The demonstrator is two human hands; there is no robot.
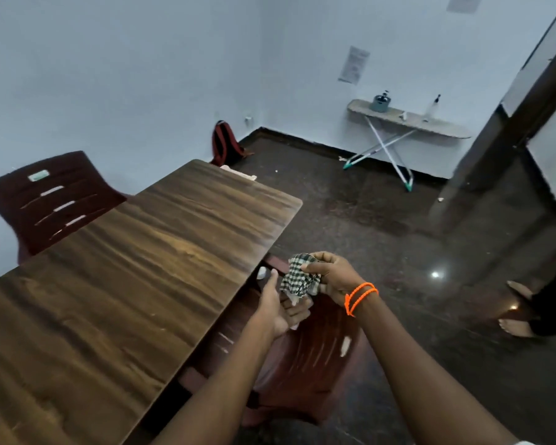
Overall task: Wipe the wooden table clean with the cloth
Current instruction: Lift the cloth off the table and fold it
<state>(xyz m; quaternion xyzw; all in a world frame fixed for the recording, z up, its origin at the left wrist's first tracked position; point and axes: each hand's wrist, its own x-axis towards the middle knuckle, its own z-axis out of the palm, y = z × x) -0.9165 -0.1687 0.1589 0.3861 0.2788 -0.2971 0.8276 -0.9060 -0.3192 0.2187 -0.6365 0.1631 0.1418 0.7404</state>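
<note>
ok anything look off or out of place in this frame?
Nothing spilled or broken. The cloth isn't on the wooden table yet: the right hand holds it bunched off the table's edge, above a chair, with the left hand open under it. White scuffs mark the chair.

arms: bare, sleeveless in view | right wrist: 2 orange cord bracelets (360, 297) (thin loops)

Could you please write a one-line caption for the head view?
Right hand holds a checked cloth above the open left hand, beside the wooden table, not yet wiping.
</note>
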